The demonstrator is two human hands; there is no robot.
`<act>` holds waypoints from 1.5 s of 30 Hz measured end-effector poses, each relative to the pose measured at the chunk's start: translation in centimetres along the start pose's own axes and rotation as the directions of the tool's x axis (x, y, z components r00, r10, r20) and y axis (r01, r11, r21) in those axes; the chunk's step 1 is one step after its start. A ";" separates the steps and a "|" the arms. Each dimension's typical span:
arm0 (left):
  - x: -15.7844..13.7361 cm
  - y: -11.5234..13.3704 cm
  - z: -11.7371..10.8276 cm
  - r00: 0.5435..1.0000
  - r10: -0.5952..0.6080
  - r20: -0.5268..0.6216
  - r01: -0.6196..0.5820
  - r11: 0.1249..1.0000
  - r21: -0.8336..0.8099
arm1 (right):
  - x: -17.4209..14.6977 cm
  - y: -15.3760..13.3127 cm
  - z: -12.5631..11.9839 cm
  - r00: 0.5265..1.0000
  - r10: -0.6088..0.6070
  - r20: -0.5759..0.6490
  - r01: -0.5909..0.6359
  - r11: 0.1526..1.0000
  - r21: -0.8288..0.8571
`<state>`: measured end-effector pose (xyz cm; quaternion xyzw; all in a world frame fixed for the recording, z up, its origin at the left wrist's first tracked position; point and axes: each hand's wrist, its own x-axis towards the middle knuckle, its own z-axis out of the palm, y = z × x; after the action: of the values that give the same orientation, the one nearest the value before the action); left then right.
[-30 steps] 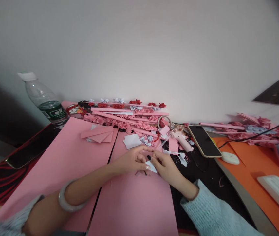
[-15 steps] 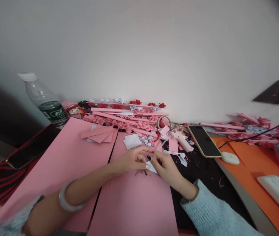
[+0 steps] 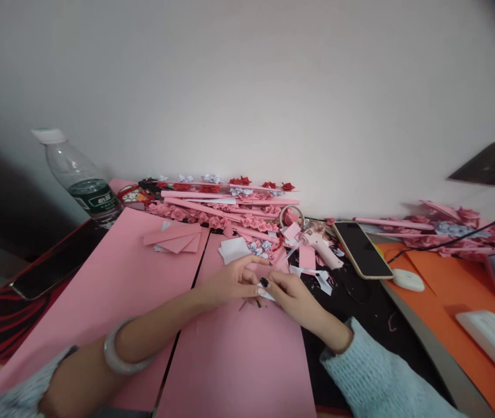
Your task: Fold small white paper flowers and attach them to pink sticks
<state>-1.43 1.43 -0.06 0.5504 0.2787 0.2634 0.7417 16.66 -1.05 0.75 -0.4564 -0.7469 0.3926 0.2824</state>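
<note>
Between my two hands is a small piece of white paper (image 3: 266, 293), mostly covered by fingers. My left hand (image 3: 234, 284) pinches it from the left with thumb and lower fingers, while its index finger stretches out above. From the right, my right hand (image 3: 293, 296) pinches the same paper, thumb on top. Both hands are just above a pink paper sheet (image 3: 239, 360). Beyond them lie white paper squares (image 3: 233, 250) and several small white paper flowers (image 3: 260, 248).
At the back lie pink paper flowers and rolled sticks (image 3: 204, 209). A glue gun (image 3: 321, 247), tape roll (image 3: 291, 216) and phone (image 3: 363, 249) are right of centre. Folded pink papers (image 3: 175, 237) and a water bottle (image 3: 79, 174) stand left. Orange paper (image 3: 448, 284) lies right.
My fingers have shifted slightly on the white paper, and less of it shows now. The left index finger has straightened and parted from the right hand.
</note>
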 end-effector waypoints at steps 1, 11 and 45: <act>0.0 0.1 0.0 1.000 -0.003 0.005 0.003 1.000 -0.005 | 0.0 -0.1 0.0 1.000 0.002 0.013 -0.002 1.000 0.004; 0.2 -0.2 0.2 1.000 -0.014 -0.008 0.015 0.995 0.097 | -0.2 -0.1 0.2 1.000 -0.005 0.026 0.005 1.000 -0.004; 0.8 -0.3 -0.5 0.957 0.130 -0.260 -0.135 0.991 -0.002 | 0.1 1.1 0.1 0.986 0.090 -0.141 -0.066 0.984 0.165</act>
<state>-1.19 2.21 -0.52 0.5214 0.3332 0.3849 0.6849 17.00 -0.72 -0.23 -0.4891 -0.6715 0.4271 0.3571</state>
